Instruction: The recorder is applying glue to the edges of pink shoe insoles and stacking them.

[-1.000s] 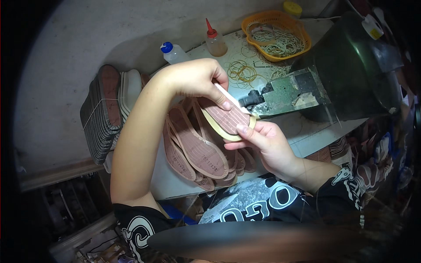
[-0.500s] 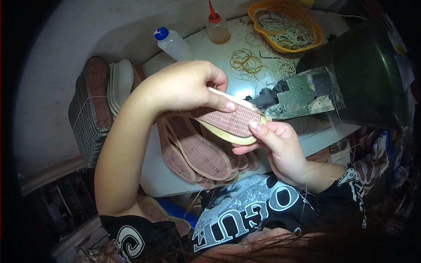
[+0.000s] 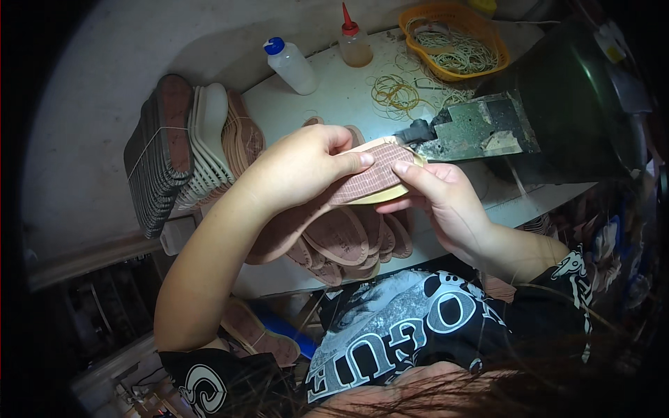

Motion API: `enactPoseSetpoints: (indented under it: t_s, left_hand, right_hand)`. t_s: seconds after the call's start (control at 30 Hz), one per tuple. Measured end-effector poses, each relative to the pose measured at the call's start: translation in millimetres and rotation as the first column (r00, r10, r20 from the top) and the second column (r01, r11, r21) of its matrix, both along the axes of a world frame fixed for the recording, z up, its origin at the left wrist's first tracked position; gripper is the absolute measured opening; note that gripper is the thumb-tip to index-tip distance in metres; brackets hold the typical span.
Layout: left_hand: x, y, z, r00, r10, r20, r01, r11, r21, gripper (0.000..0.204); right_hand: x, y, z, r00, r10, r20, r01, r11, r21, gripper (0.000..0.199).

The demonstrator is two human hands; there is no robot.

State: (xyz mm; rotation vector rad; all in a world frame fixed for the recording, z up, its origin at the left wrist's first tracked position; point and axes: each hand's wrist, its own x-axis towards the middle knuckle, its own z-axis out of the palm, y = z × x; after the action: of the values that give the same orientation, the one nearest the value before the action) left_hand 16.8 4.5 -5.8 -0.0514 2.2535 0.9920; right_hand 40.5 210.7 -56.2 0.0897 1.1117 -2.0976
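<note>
Both hands hold one shoe insole, reddish-brown on top with a light grid of lines and a pale yellow edge beneath. My left hand grips its left part, thumb pressed on top and the other fingers mostly hidden behind. With thumb above and fingers under the yellow edge, my right hand pinches the right end. That end sits right beside the dark metal head of a green machine; I cannot tell whether they touch. Below the hands lies a pile of similar brown insoles on the white table.
Bundled insole stacks stand at the left. Behind are a blue-capped bottle, a red-tipped bottle, loose rubber bands and an orange basket of bands. The green machine fills the right side.
The insole and both hands have moved up in the picture, closer to the machine head. More of the insole stacks at the left now shows as the view has shifted.
</note>
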Motion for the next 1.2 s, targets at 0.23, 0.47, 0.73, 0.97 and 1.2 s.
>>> enactPoseSetpoints:
  t_s: [0.23, 0.47, 0.73, 0.97, 1.2]
  left_hand:
    - [11.4, 14.9, 5.4, 0.992, 0.074, 0.106, -0.073, 0.997, -0.015, 0.037]
    - [18.1, 7.6, -7.2, 0.971, 0.223, 0.09, -0.23, 0.969, 0.088, 0.036]
    - [33.2, 27.6, -10.9, 0.9, 0.385, 0.206, -0.428, 0.87, 0.244, 0.037]
    - [31.0, 35.3, -14.9, 0.857, 0.414, 0.307, -0.502, 0.805, 0.316, 0.045]
    - [12.7, 23.0, -17.9, 0.903, 0.394, 0.172, -0.426, 0.873, 0.235, 0.051]
  right_hand:
    - [-2.3, 7.2, -7.6, 0.997, 0.034, -0.062, -0.031, 0.998, 0.045, 0.03]
    - [-2.0, 3.9, -1.7, 0.998, 0.05, -0.044, -0.048, 0.998, 0.044, 0.029]
    - [-9.0, 16.3, -2.5, 0.991, 0.117, -0.061, -0.114, 0.993, 0.038, 0.025]
    - [-7.3, 61.1, 24.3, 0.844, 0.537, -0.005, -0.535, 0.842, 0.076, 0.031]
    - [11.5, 80.2, 5.3, 0.947, 0.32, -0.015, -0.3, 0.902, 0.312, 0.029]
